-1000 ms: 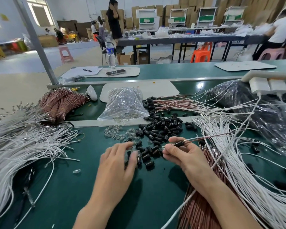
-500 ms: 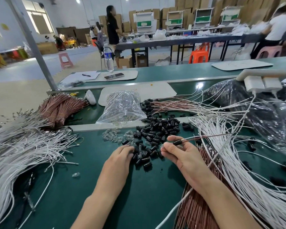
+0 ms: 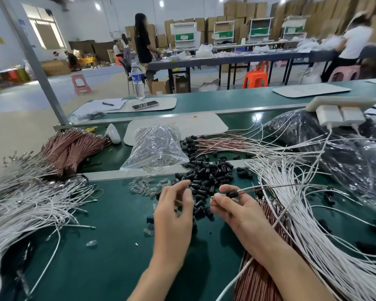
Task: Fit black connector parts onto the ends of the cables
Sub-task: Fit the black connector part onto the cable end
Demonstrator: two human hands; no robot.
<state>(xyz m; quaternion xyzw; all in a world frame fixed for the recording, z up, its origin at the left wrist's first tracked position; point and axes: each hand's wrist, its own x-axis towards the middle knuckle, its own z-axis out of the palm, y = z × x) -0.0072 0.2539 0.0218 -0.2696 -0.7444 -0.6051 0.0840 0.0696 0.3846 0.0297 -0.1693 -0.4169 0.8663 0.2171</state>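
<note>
- The right hand [image 3: 237,211], centre of the frame: its fingers pinch a black connector [image 3: 232,194] on the end of a thin cable [image 3: 269,188] that runs off to the right.
- The left hand [image 3: 174,211], just beside it, has curled fingers — too blurred to tell whether they hold anything.
- The loose connectors [image 3: 208,172] are heaped just above both hands on the green bench [image 3: 96,246].

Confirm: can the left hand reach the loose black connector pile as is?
Probably yes: the left hand is at the connector pile's near edge, nothing between; the right hand, holding a cable, sits aside.
</note>
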